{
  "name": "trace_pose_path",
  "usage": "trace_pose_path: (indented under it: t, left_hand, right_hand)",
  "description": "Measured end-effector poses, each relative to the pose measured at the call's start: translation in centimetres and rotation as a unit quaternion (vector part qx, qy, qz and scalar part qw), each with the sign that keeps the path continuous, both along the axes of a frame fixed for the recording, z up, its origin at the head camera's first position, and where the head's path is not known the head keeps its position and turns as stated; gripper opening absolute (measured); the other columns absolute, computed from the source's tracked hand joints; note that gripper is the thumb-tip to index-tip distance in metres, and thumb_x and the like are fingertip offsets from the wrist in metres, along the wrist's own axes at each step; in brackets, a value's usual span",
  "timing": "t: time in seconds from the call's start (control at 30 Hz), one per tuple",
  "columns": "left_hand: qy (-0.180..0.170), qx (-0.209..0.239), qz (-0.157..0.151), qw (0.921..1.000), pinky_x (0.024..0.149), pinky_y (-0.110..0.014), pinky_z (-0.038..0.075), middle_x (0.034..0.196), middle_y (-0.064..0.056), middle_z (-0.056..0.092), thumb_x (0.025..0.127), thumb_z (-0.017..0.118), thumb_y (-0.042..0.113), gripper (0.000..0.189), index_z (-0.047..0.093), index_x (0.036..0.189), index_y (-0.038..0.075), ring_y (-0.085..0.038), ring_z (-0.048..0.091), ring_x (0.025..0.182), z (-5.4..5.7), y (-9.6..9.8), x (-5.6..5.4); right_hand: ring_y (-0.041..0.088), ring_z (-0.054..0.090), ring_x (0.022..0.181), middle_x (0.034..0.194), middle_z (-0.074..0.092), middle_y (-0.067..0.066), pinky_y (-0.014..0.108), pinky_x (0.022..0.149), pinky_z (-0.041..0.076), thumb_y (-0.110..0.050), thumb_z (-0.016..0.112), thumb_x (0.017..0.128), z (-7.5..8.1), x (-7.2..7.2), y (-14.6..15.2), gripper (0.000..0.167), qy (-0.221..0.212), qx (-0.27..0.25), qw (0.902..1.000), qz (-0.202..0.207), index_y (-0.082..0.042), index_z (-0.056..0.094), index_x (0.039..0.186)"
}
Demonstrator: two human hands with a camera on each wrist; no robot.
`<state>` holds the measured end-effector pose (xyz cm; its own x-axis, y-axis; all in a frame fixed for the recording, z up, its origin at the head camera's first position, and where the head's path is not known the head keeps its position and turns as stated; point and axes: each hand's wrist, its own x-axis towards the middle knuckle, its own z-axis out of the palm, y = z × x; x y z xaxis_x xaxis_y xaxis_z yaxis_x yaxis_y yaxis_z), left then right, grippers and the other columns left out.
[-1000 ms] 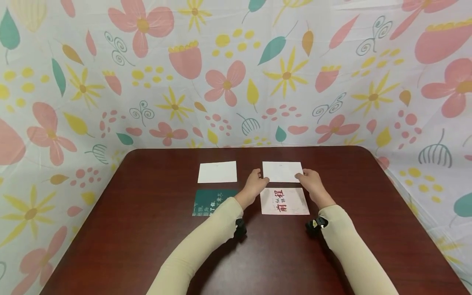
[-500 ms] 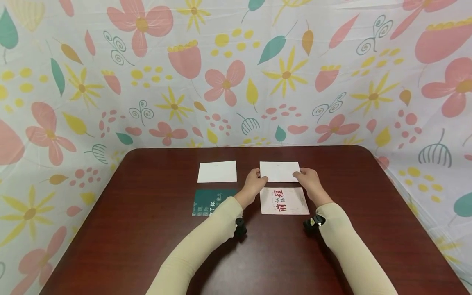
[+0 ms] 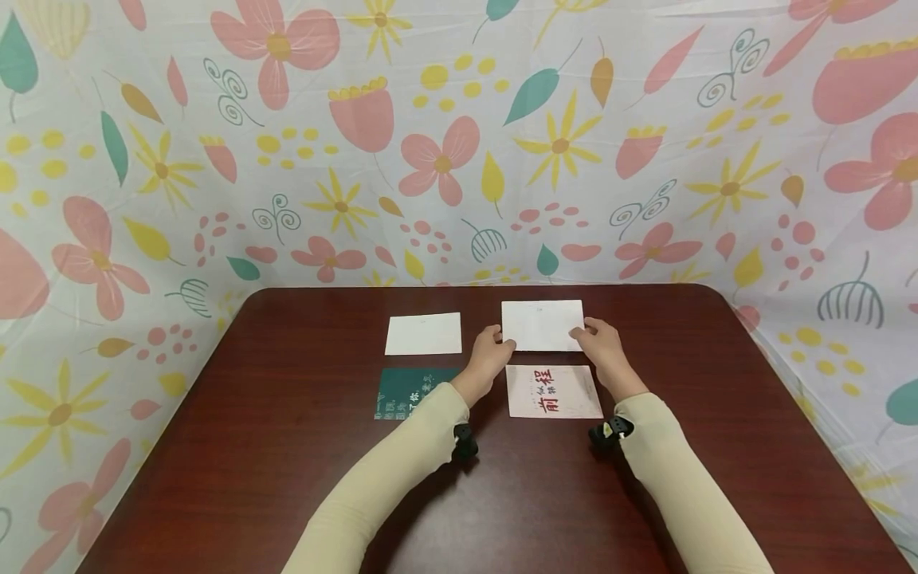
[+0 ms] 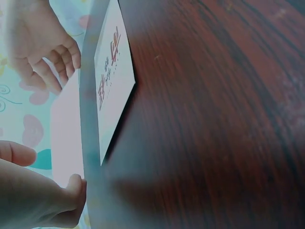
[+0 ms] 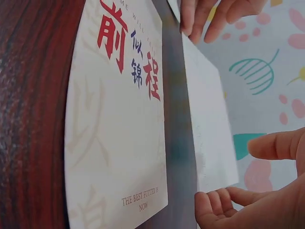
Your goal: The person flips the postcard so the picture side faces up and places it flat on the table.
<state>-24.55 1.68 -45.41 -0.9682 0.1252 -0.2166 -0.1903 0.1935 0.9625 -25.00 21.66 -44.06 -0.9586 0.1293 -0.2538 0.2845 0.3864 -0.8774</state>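
A blank white card (image 3: 541, 325) is held up between both hands at the back right of the table, its far edge tilted upward. My left hand (image 3: 489, 360) pinches its left edge near the lower corner, and my right hand (image 3: 604, 352) grips the right edge. In the right wrist view the held card (image 5: 209, 114) stands steeply, with right fingers (image 5: 217, 202) at its lower end. Just in front of it lies a cream card (image 3: 552, 392) with red and blue Chinese characters. The left wrist view shows that printed card (image 4: 112, 90) lying flat.
Another blank white card (image 3: 423, 334) lies at the back left. Nearer to me is a dark green card (image 3: 402, 391) with pale characters, partly covered by my left sleeve (image 3: 423, 426). Behind the dark wooden table (image 3: 287, 383) hangs a flower-patterned cloth (image 3: 402, 215).
Both hands have taken hold of the white card. It shifted slightly left, then its far edge rose off the table. The other cards stay put.
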Motion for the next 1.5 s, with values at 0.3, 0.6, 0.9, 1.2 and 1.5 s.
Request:
trace_pose_path:
  t: [0.3, 0.6, 0.9, 1.2, 1.5]
  left_hand:
    - [0.022, -0.001, 0.004, 0.9997, 0.099, -0.044, 0.042, 0.140, -0.017, 0.040, 0.095, 0.050, 0.014, 0.059, 0.029, 0.150, 0.007, -0.031, 0.044, 0.125, 0.2, -0.1, 0.0]
    - [0.044, 0.029, 0.016, 0.9985, 0.102, -0.046, 0.039, 0.139, -0.014, 0.037, 0.099, 0.046, 0.021, 0.054, 0.031, 0.151, 0.016, -0.030, 0.041, 0.129, 0.6, -0.2, -0.2]
    - [0.064, 0.051, 0.030, 0.9962, 0.105, -0.046, 0.036, 0.142, -0.013, 0.044, 0.103, 0.040, 0.029, 0.047, 0.037, 0.147, 0.012, -0.029, 0.042, 0.131, 0.5, -0.3, -0.3]
    - [0.095, 0.036, 0.037, 0.9942, 0.103, -0.046, 0.037, 0.132, -0.013, 0.050, 0.105, 0.036, 0.036, 0.041, 0.046, 0.129, 0.004, -0.028, 0.046, 0.124, 0.3, -0.3, -0.1]
    - [0.120, -0.007, 0.041, 0.9919, 0.087, -0.035, 0.047, 0.132, -0.012, 0.050, 0.096, 0.051, 0.005, 0.037, 0.048, 0.133, 0.006, -0.024, 0.049, 0.115, 0.0, -0.5, 0.0]
  right_hand:
    - [0.041, 0.032, 0.134, 0.146, 0.030, 0.028, 0.053, 0.107, 0.030, -0.021, 0.043, 0.101, 0.3, 0.1, -0.4, 0.059, 0.031, -0.021, 0.9989, -0.028, 0.002, 0.021, 0.151]
    - [0.038, 0.022, 0.141, 0.154, 0.023, 0.022, 0.053, 0.112, 0.023, -0.046, 0.037, 0.101, 0.9, 0.4, -0.8, 0.070, 0.034, -0.037, 0.9980, -0.038, 0.000, 0.021, 0.151]
    - [0.037, 0.030, 0.137, 0.147, 0.035, 0.026, 0.048, 0.112, 0.024, -0.060, 0.028, 0.098, 0.8, 0.6, -0.7, 0.082, 0.050, -0.077, 0.9937, -0.064, 0.007, 0.030, 0.146]
    - [0.034, 0.030, 0.137, 0.149, 0.034, 0.023, 0.046, 0.113, 0.023, -0.056, 0.030, 0.099, 0.5, 0.7, -0.7, 0.075, 0.044, -0.077, 0.9907, -0.103, 0.006, 0.047, 0.138]
    - [0.035, 0.038, 0.132, 0.146, 0.038, 0.024, 0.044, 0.105, 0.034, -0.015, 0.041, 0.099, 0.4, 0.6, -0.5, 0.046, 0.041, -0.037, 0.9949, -0.085, 0.005, 0.045, 0.140]
